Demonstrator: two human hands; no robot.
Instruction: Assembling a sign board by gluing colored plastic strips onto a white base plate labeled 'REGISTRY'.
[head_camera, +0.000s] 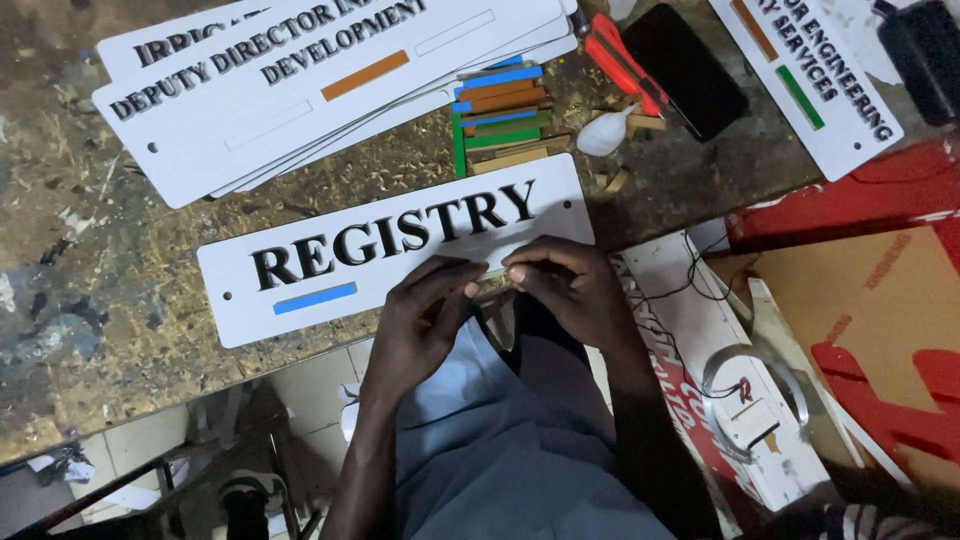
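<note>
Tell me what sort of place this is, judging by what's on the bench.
Most likely a sign-making workshop. A white sign plate with raised black letters lies on a scarred, glue-stained workbench, more finished plates are stacked behind it, and loose coloured strips sit beside them. Both hands work at the plate's lower edge.

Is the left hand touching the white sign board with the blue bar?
Touching. The head view shows the left hand with fingertips lying on the lower edge of the white sign board, no gap visible between them.

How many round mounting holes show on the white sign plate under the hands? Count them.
2 on the white sign plate: one near its left end, one near its right end. The hands may hide others.
</note>
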